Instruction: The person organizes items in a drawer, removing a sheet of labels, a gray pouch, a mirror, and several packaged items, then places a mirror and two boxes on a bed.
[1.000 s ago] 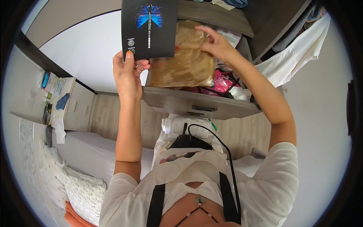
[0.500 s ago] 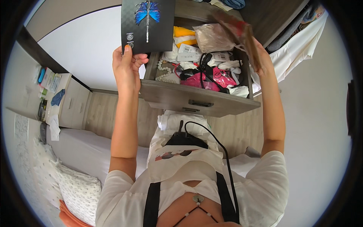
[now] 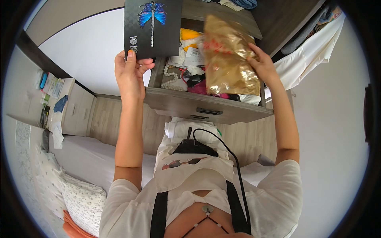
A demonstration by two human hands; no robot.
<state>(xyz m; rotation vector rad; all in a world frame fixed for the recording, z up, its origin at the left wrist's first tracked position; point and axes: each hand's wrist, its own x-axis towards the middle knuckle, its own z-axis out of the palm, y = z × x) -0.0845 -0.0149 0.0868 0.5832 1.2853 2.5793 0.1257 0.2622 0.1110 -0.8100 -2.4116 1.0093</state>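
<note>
Gold packet back over drawer

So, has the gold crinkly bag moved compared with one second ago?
Yes. The gold bag then lay low against the open drawer, near the black card; the right hand now holds it raised at the drawer's right side.

A bed sits below the open drawer. A white shirt hangs right of the drawer.

L hand holds black box, R hand gold bag over open drawer.
</note>
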